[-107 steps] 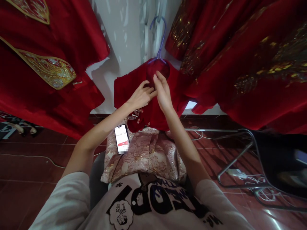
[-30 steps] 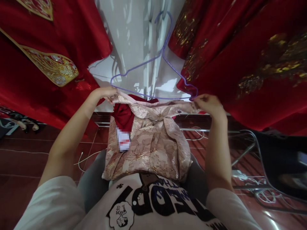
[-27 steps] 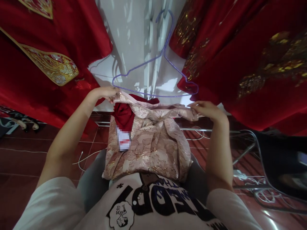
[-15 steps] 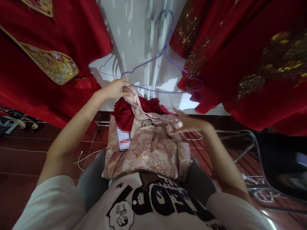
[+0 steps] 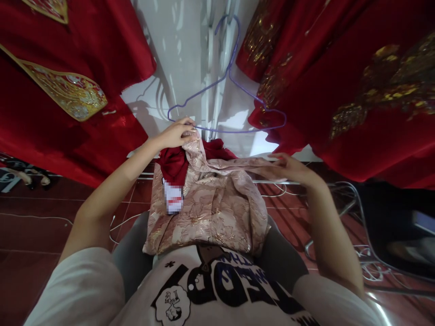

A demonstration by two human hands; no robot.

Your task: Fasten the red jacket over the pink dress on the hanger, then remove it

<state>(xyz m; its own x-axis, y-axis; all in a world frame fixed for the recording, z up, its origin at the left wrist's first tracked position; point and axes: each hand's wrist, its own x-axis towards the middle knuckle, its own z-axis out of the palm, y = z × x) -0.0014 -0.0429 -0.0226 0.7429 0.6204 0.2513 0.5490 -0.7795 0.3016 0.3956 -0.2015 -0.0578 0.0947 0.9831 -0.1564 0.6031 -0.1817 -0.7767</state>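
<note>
Across my lap lies a pink-and-gold brocade garment (image 5: 217,213) with a raised floral pattern. My left hand (image 5: 180,133) pinches the far left part of its edge and lifts it. Off to the right, my right hand (image 5: 288,168) grips the same edge and pulls a strip of it sideways; its fingers are partly hidden by the cloth. A bunched dark red cloth (image 5: 173,165) rests on the garment's left side, with a white tag (image 5: 174,199) hanging from it. Just beyond my hands hangs a purple wire hanger (image 5: 227,77), bare of clothes.
Red embroidered garments hang at the left (image 5: 112,40) and right (image 5: 316,104). A black chair (image 5: 384,226) with a metal frame stands at the right, a phone-like object (image 5: 424,222) on it. White cables (image 5: 377,274) lie on the red tiled floor (image 5: 37,235).
My right hand has moved right and slightly away from me, drawing the garment's edge out straighter. My left hand has shifted a little right, still holding the cloth.
</note>
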